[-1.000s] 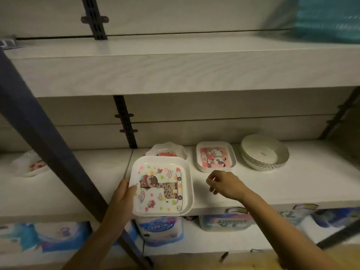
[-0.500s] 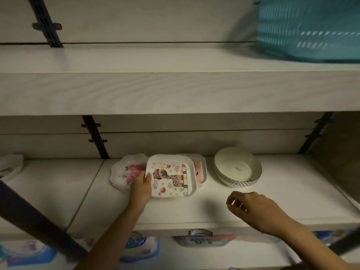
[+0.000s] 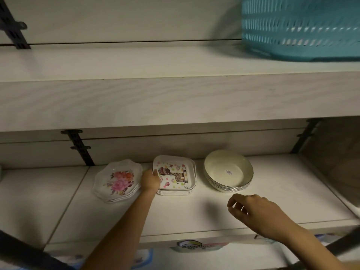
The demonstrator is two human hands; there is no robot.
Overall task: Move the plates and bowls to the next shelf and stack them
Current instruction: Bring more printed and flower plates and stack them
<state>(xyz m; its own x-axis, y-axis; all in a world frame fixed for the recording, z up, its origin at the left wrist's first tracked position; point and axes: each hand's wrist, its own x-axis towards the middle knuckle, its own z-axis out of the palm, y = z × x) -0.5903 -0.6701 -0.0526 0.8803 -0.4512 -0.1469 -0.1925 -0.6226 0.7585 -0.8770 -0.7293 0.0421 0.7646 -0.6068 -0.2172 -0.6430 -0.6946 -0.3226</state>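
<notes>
Front edge of the shelf: right hand hovers just above the board, fingers loosely curled, holding nothing. It is likely kept out front, free to steady or fetch. Further in, left hand pinches the left rim of the top square plate, thumb on top; the fingers under the edge are hidden. That plate, giraffe print, sits on the square stack, corners roughly matched. Judged to be the settling step, gripped at the side so it can be nudged square before release. Floral plates are stacked just left, and the hand fills the narrow gap between the two piles. Little room there, so withdrawal looks best straight toward the front. Bowls are nested to the right, apart from the squares. Open board lies in front of all three piles and right of the bowls. Behind is the back wall with a dark bracket. Upper shelf overhangs, so lifts should stay shallow; teal basket sits on it, far right.
</notes>
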